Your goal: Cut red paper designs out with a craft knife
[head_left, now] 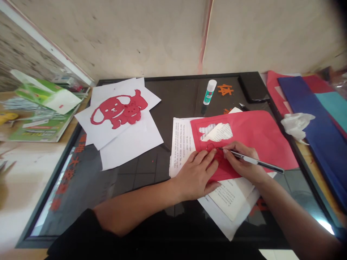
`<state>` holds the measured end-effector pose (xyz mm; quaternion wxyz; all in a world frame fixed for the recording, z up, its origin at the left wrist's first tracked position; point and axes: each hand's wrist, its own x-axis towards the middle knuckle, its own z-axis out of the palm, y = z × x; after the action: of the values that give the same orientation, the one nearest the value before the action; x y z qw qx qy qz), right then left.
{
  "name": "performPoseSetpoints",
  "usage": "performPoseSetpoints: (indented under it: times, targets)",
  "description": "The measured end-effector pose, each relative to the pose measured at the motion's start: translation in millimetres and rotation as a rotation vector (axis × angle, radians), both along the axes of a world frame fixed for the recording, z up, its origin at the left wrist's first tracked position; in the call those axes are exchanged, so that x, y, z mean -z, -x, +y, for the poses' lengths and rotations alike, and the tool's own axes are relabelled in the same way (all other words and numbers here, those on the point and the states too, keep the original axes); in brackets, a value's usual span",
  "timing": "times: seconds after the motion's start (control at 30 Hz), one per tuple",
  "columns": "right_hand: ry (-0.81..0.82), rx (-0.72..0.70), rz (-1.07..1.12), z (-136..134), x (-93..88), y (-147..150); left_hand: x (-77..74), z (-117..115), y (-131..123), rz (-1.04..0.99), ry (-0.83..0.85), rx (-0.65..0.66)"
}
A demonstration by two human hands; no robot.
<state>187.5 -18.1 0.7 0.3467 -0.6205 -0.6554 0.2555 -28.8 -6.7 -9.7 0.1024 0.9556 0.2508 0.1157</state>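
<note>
A sheet of red paper (271, 137) with a shape cut out near its upper left lies on printed pages (182, 144). My left hand (196, 173) rests flat on the red paper's lower left, fingers outstretched. My right hand (244, 162) grips a pen (260, 163), its tip on the red paper just beside my left fingertips. A small dark outline (210, 146) shows on the red paper by the left fingers. Through the cut-out, printed paper (221, 133) is visible.
White sheets (130, 144) with a red paper-cut dog (114, 110) lie left. A glue stick (209, 92) stands at the back, near a black phone (254, 88). Crumpled tissue (297, 126) and blue paper (306, 119) are right; green books (40, 126) sit far left.
</note>
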Motion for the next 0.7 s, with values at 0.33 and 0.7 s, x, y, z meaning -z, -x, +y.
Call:
performPoseSetpoints:
  times: [0.33,0.7]
  targets:
    - [0.047,-0.003,0.211,2,3.4,-10,0.5,-1,0,-0.027,-0.021,-0.005]
    - [0.042,-0.030,0.121,3,4.3,-9,1.3,1,0,-0.030,-0.002,0.000]
